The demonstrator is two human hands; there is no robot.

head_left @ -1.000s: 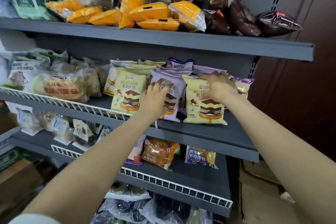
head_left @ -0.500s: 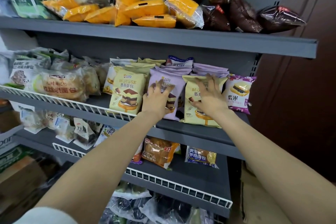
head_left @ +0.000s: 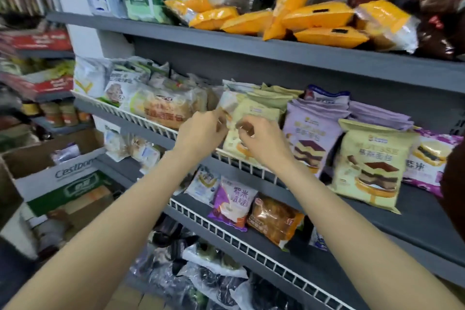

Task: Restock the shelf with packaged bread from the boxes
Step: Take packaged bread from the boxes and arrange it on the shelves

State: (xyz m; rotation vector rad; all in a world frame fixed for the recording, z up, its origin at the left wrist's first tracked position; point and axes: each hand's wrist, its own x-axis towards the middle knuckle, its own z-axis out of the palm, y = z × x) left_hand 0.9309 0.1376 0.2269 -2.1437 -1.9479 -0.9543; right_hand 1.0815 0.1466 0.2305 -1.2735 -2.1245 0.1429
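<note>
On the middle shelf [head_left: 415, 224], behind its white wire rail [head_left: 156, 123], both hands work at one pale yellow bread pack [head_left: 254, 113] that stands in the row of packs. The left hand [head_left: 201, 131] pinches the upper left edge of this pack between thumb and curled fingers. The right hand [head_left: 259, 138] is just beside it, with fingers curled on the front of the same pack; the frame is blurred, so how firmly it holds I cannot tell exactly. To the right of the hands stands a purple pack [head_left: 312, 133], and further right a second yellow mousse pack [head_left: 375, 163] leans upright near the shelf's front edge, with a purple-and-white pack [head_left: 432, 158] beside it. To the left of the hands lie clear packs with brown bread [head_left: 166, 111]. On the top shelf [head_left: 251, 48] orange packs [head_left: 317, 15] are piled, with dark brown packs at the far right. At the left, near the floor, an open cardboard box [head_left: 63, 171] stands with some packs inside.
</note>
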